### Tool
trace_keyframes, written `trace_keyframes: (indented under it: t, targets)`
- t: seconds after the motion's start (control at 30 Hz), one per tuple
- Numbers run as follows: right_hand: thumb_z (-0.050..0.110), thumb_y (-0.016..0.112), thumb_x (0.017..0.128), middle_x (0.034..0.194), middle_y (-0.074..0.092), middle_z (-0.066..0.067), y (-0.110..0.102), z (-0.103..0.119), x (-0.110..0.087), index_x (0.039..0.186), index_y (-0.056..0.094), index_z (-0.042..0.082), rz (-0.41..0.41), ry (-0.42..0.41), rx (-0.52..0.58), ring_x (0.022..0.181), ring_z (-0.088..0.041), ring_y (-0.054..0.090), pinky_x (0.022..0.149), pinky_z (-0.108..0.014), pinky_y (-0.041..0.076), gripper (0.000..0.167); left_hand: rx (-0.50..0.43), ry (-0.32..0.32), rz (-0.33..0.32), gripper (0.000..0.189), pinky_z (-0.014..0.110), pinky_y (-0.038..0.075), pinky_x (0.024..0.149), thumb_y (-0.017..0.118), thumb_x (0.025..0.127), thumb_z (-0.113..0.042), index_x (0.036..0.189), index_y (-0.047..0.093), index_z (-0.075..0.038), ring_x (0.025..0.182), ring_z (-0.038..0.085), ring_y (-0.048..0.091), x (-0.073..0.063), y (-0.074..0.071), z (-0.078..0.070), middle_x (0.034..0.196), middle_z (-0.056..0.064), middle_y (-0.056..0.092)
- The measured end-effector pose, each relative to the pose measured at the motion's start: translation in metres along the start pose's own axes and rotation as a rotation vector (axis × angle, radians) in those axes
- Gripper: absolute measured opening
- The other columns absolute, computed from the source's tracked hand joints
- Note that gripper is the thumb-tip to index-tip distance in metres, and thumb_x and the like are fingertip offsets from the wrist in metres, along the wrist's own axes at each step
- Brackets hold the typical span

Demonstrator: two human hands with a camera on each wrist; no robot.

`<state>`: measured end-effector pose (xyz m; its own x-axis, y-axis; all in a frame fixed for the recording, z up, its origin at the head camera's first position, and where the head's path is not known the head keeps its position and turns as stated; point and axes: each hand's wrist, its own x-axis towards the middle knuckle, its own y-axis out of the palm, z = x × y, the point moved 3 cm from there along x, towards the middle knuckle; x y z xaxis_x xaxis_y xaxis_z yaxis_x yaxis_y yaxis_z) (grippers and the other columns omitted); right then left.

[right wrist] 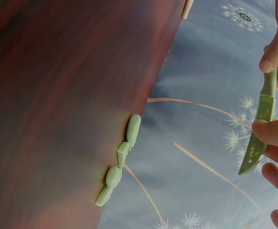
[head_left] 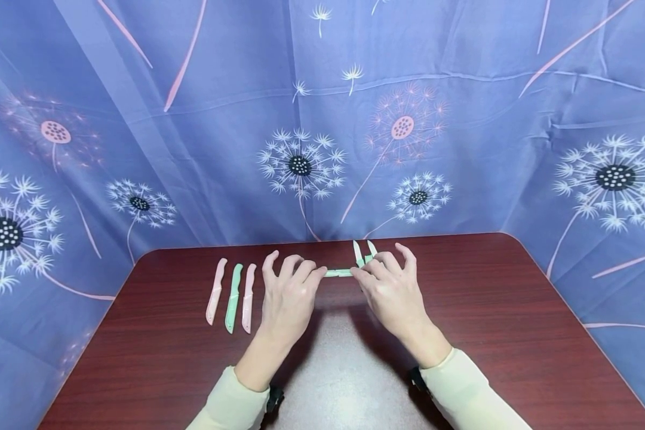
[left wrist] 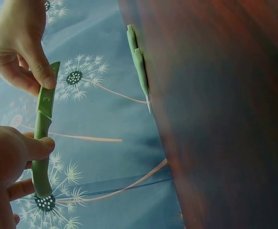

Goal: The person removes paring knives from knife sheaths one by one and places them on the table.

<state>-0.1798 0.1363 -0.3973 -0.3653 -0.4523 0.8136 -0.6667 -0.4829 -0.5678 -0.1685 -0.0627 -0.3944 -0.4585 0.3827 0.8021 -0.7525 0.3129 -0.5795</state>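
Observation:
Between my two hands, a green knife in its green sheath (head_left: pixel 337 273) is held level above the table. My left hand (head_left: pixel 289 292) pinches the knife's handle (left wrist: pixel 42 164) with thumb and fingers. At the other end my right hand (head_left: pixel 391 295) pinches the sheath (right wrist: pixel 265 109) near its tip. In the left wrist view, a slanted seam shows where sheath and handle meet; the blade is hidden. Just beyond my right fingers lie two pale green knives (head_left: pixel 358 254) with whitish blades toward the back edge, their near ends covered by the hand.
Left of my left hand, a pink sheathed knife (head_left: pixel 216 292), a green one (head_left: pixel 233 298) and another pink one (head_left: pixel 248 298) lie in a row. The dark red table (head_left: pixel 494 334) ends at a blue dandelion-print cloth (head_left: pixel 220 149) behind and at both sides.

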Motion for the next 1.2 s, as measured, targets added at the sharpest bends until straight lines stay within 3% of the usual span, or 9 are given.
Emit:
trace_keyframes:
  t: [0.37, 0.77, 1.0, 1.2]
  targets:
    - [0.000, 0.079, 0.084, 0.086, 0.070, 0.000, 0.000, -0.002, -0.001, 0.102, 0.083, 0.013, 0.043, 0.005, 0.006, 0.097, -0.028, 0.065, 0.107, -0.073, 0.036, 0.023, -0.001, 0.000, 0.012, 0.020, 0.066, 0.039, 0.106, 0.066, 0.098, -0.010, 0.102, 0.085, -0.014, 0.103, 0.027, 0.065, -0.001, 0.000, -0.001, 0.094, -0.002, 0.072]
    - [0.005, 0.078, 0.088, 0.086, 0.070, 0.002, -0.001, -0.007, -0.002, 0.103, 0.083, 0.014, 0.036, 0.030, 0.052, 0.100, -0.029, 0.065, 0.108, -0.074, 0.033, 0.018, -0.034, -0.021, 0.005, 0.016, 0.066, 0.037, 0.107, 0.077, 0.091, -0.007, 0.102, 0.085, -0.014, 0.102, 0.027, 0.065, 0.000, -0.001, 0.003, 0.093, -0.002, 0.073]
    - [0.004, 0.081, 0.087, 0.088, 0.071, 0.002, -0.003, -0.011, -0.002, 0.103, 0.084, 0.014, 0.037, 0.045, 0.046, 0.099, -0.029, 0.066, 0.106, -0.075, 0.035, 0.019, -0.036, -0.037, -0.004, 0.016, 0.067, 0.038, 0.106, 0.074, 0.094, -0.007, 0.103, 0.085, -0.014, 0.101, 0.027, 0.066, 0.000, -0.002, 0.007, 0.093, -0.003, 0.072]
    - [0.003, 0.081, 0.086, 0.089, 0.072, 0.002, -0.004, -0.013, -0.002, 0.103, 0.084, 0.014, 0.039, 0.044, 0.047, 0.099, -0.029, 0.065, 0.107, -0.075, 0.034, 0.020, -0.041, -0.032, -0.001, 0.019, 0.067, 0.037, 0.107, 0.075, 0.092, -0.004, 0.104, 0.085, -0.014, 0.103, 0.027, 0.065, 0.001, -0.002, 0.007, 0.095, -0.003, 0.073]
